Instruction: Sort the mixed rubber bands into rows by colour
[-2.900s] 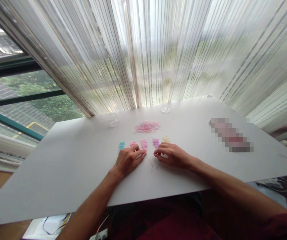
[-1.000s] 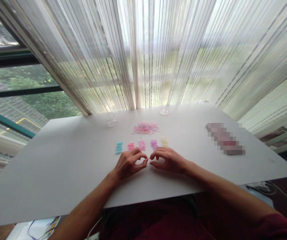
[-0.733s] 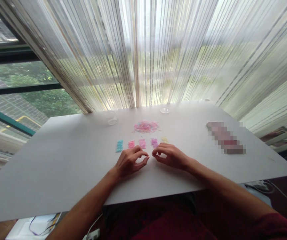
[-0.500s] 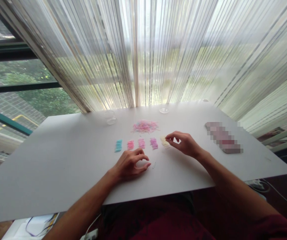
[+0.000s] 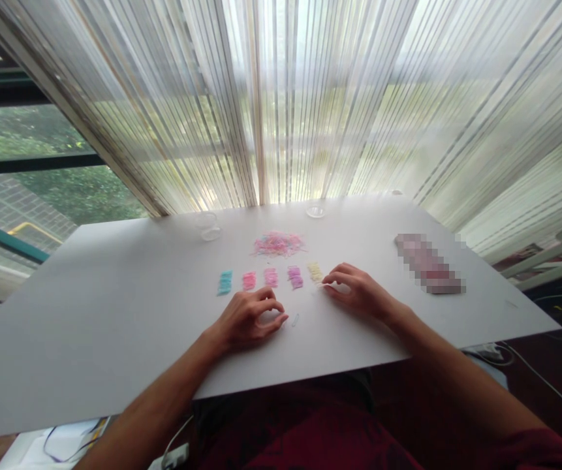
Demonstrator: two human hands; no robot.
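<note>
My right hand has thumb and forefinger pinched on a pale yellow elastic band, at the near end of the yellow row. The band is thin and partly hidden by the fingertips. My left hand rests on the table with fingers curled and the thumb tip slightly apart from the forefinger, holding nothing visible. Just right of its fingertips lies a single pale blue band. Beyond my hands are neat rows of bands: blue, coral pink, light pink and purple.
Behind the rows lies a loose mixed pile of bands. A clear round container stands back left, and a clear round lid lies further right. A blurred pinkish object is on the right of the white table.
My right hand has drawn slightly nearer to me, from the middle of the yellow row to its near end. My left hand keeps its place; the whole view has shifted a little.
</note>
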